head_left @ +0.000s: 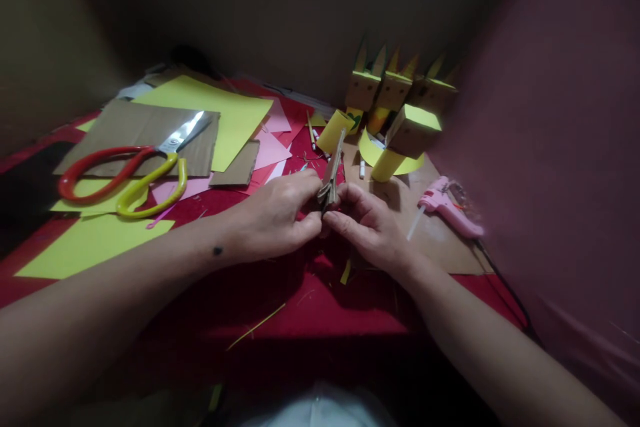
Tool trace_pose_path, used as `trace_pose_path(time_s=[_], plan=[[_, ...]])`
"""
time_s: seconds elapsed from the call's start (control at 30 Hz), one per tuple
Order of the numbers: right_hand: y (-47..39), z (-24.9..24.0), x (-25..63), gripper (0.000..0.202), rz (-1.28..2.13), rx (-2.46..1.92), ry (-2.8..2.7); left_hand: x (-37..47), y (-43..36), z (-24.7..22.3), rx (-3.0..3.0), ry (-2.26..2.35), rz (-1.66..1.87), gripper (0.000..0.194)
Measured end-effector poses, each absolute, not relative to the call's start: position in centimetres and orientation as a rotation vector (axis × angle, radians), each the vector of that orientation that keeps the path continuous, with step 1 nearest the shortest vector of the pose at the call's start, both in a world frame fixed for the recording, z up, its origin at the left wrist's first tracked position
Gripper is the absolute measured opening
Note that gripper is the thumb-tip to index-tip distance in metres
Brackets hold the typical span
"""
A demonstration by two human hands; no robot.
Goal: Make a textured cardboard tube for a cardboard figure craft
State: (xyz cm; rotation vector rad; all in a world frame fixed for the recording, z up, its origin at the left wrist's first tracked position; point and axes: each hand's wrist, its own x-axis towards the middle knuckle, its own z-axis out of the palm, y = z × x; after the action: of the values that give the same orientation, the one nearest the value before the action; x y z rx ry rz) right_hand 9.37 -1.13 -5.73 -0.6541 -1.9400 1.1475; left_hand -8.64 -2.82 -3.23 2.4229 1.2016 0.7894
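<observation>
Between both hands stands a folded strip of brown cardboard (334,177), held nearly upright, its lower edges split or layered. My left hand (285,217) pinches it from the left with thumb and fingers. From the right, the fingertips of my right hand (367,223) close on its lower end. Just behind it lies a rolled yellow paper tube (335,131). To the right of that stands a cardboard box head with a yellow top (414,130) on a yellow paper tube (387,165).
Open scissors (170,147) with red and yellow handles rest on a cardboard sheet (115,130) at left, among yellow paper (200,107) and pink paper (270,149). A pink glue gun (450,207) with a cord lies right. Several cardboard box figures (363,88) stand behind.
</observation>
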Motion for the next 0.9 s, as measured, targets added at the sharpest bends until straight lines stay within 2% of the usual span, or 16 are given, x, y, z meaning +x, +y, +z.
trace_pose_path(time_s=[0.47,0.67,0.9], plan=[[-1.2,-6.2,9.6,0.007,0.98,-0.682,-1.982,-9.2,-2.5,-3.1,2.44,1.145,0.871,0.016],[-1.0,-7.1,9.3,0.018,1.037,-0.686,-1.939,-9.0,-2.8,-2.7,2.411,1.179,0.92,0.016],[-1.2,-7.0,9.3,0.019,1.051,-0.693,-1.948,-9.2,-2.6,-2.7,2.439,1.169,0.697,0.016]])
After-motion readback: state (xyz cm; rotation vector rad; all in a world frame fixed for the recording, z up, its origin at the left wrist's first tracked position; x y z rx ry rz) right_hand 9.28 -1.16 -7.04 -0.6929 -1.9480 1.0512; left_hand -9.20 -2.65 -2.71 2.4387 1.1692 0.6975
